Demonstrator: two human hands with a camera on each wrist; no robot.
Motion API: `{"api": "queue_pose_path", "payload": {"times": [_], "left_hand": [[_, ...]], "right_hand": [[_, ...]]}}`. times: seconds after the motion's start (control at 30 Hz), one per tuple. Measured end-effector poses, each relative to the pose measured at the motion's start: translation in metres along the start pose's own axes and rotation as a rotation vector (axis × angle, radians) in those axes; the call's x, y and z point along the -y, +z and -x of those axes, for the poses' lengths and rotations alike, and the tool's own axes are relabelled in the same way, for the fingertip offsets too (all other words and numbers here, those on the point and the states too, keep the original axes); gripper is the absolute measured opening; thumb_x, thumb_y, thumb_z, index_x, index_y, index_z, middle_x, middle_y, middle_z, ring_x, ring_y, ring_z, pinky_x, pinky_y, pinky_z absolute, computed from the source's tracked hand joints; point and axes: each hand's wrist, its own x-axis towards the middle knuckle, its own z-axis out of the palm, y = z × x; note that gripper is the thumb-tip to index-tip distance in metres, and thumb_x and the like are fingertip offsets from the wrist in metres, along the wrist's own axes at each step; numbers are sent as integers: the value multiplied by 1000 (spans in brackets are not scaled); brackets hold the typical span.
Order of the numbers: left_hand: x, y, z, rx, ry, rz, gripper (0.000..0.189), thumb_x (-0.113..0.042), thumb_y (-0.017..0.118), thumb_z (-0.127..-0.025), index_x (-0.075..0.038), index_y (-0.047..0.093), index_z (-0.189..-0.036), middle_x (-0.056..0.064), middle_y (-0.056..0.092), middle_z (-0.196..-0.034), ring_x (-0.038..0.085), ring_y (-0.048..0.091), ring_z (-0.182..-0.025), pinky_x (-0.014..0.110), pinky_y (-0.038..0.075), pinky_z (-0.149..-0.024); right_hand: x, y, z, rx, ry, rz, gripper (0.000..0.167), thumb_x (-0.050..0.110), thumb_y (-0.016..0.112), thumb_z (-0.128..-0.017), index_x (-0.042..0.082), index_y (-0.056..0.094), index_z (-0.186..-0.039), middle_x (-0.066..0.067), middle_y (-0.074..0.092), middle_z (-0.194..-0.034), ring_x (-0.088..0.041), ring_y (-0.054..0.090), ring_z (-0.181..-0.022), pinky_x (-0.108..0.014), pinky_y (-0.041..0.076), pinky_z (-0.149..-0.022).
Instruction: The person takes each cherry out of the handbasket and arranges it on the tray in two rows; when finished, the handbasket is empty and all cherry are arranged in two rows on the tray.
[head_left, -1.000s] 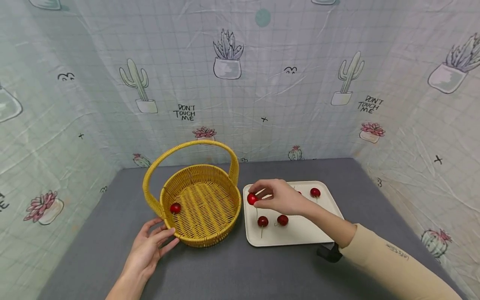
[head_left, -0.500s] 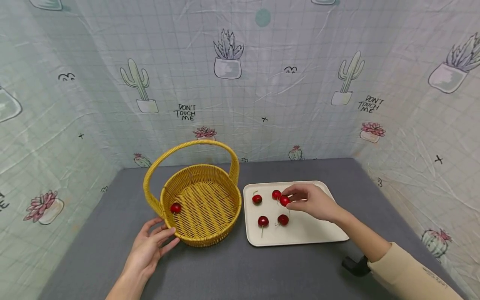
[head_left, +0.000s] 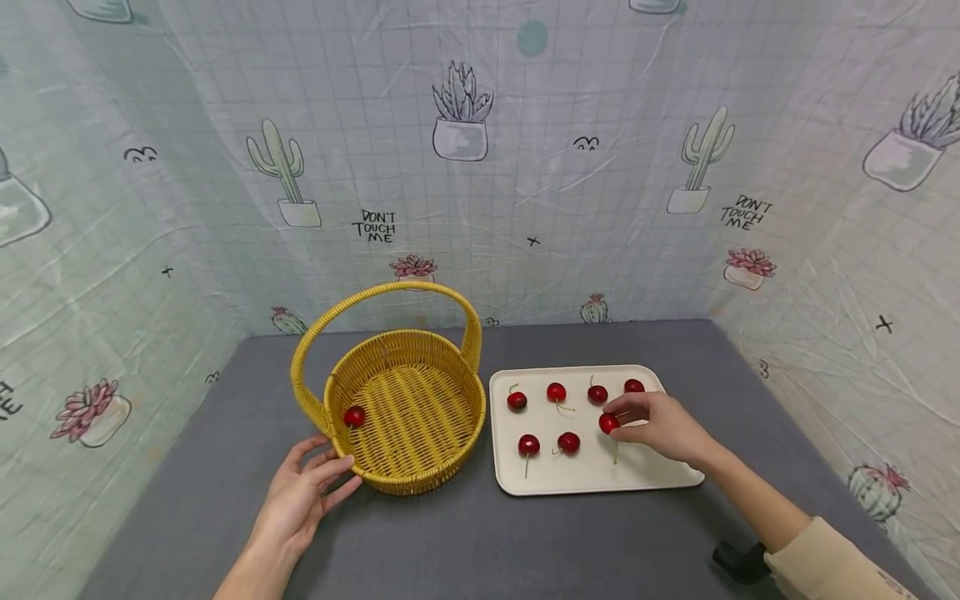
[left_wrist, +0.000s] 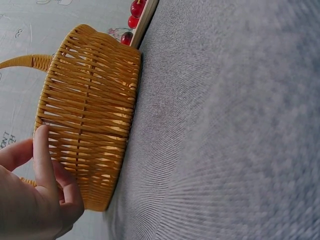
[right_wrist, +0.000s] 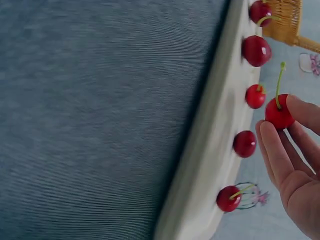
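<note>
My left hand (head_left: 303, 492) rests its fingertips on the near left rim of a yellow woven basket (head_left: 412, 479), below the handle's left foot. In the left wrist view, its fairly straight fingers (left_wrist: 44, 160) lie against the wicker side. One dark red cherry (head_left: 354, 417) lies in the basket at the left. My right hand (head_left: 660, 429) pinches a bright red cherry (head_left: 608, 423) between thumb and fingers, over the right half of a white tray (head_left: 525, 483). In the right wrist view, its green stem sticks up from the held cherry (right_wrist: 279, 112).
Several cherries are spread over the tray, a back row including one cherry (head_left: 556, 392) and a front pair including another cherry (head_left: 528, 445). The grey cloth tabletop (head_left: 450, 542) ends at a printed fabric backdrop (head_left: 525, 183). Under the right sleeve shows a black strap (head_left: 738, 562).
My right hand has moved right across the tray, still pinching a cherry. A cherry now lies at the tray's back left, where the hand was. The left hand stays at the basket.
</note>
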Motion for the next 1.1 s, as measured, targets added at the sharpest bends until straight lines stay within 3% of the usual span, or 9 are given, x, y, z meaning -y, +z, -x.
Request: {"api": "queue_pose_path", "payload": {"times": [0.33,0.7,1.1], "left_hand": [[0,-1,0,4,0,1,58,1,68,-98,-17,32,-139,7,51,-123,20,66,-107,40,59,-95],[0,0,1,9,0,13,61,1,68,-98,-16,29,-142,7,52,-121,22,66,-108,41,60,-94],[-2,1,2,18,9,21,57,2,67,-98,-16,30,-138,6,53,-118,21,67,-107,40,60,-94]], "right_hand": [[-13,10,1,-51,-7,114,27,16,87,-83,10,77,-107,1,72,-98,-18,68,-92,-29,55,-76],[-15,21,2,-77,-8,147,26,16,90,-81,10,75,-101,4,66,-85,-15,62,-81,-27,52,-71],[-15,25,-1,-107,-24,151,29,18,92,-78,8,74,-98,3,65,-83,-15,61,-79,-26,53,-69]]}}
